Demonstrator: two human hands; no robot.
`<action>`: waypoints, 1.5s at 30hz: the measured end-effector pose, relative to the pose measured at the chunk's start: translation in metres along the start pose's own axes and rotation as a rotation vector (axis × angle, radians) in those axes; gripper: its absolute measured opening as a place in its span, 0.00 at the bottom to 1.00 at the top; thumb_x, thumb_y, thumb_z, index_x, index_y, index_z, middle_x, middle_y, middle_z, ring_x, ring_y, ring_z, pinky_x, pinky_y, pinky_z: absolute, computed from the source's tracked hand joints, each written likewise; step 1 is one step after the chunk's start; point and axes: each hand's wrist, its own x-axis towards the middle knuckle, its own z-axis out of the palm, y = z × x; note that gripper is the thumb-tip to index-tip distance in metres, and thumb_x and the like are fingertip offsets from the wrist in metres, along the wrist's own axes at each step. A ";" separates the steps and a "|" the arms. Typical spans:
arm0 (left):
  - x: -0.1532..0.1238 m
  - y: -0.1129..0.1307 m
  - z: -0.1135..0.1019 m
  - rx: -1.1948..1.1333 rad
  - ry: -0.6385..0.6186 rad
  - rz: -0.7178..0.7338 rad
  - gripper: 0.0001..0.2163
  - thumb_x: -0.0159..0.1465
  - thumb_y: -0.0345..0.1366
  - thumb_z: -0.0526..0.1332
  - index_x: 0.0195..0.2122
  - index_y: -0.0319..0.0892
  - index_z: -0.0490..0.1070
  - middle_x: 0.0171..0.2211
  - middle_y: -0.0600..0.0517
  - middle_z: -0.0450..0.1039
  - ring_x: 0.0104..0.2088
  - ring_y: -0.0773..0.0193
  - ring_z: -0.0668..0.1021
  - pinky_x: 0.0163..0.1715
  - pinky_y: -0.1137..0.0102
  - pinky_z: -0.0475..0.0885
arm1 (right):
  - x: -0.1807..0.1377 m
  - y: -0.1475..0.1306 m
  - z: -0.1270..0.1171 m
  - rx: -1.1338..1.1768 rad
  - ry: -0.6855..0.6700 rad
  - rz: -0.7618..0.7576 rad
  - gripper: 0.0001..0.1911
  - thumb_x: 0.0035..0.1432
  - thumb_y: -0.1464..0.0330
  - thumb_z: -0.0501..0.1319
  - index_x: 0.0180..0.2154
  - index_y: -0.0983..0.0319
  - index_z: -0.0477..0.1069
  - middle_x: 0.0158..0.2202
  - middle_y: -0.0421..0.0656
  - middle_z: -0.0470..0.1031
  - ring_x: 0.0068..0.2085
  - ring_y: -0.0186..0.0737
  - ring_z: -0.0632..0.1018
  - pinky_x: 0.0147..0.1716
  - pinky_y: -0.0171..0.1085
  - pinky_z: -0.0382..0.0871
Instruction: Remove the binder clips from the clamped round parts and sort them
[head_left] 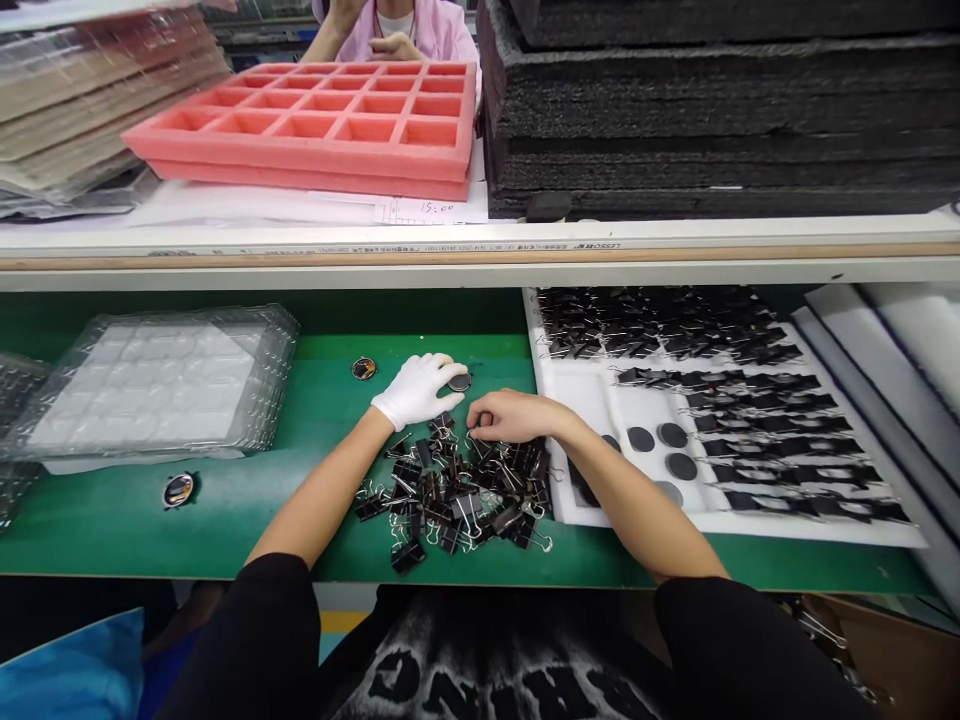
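Two hands meet at the binder clips (457,495) heaped on the green tabletop (285,500): your gloved left hand (416,391) grips a dark disc (460,381) beside them, probably sparing it fingerprints; your bare right hand (510,416) curls over clips, grip unreadable.

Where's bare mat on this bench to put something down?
Bare green mat lies between the clear trays and the clip pile, apart from one badge. A thin strip runs along the near edge below the white tray. Crowded around the pile and in the tray.
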 end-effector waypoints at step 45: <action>0.002 -0.006 0.000 0.033 0.033 -0.226 0.28 0.64 0.61 0.65 0.55 0.44 0.76 0.50 0.42 0.78 0.49 0.45 0.78 0.45 0.57 0.69 | 0.039 0.024 -0.034 -0.084 0.818 0.235 0.27 0.72 0.52 0.56 0.61 0.63 0.72 0.52 0.59 0.77 0.56 0.60 0.77 0.57 0.53 0.70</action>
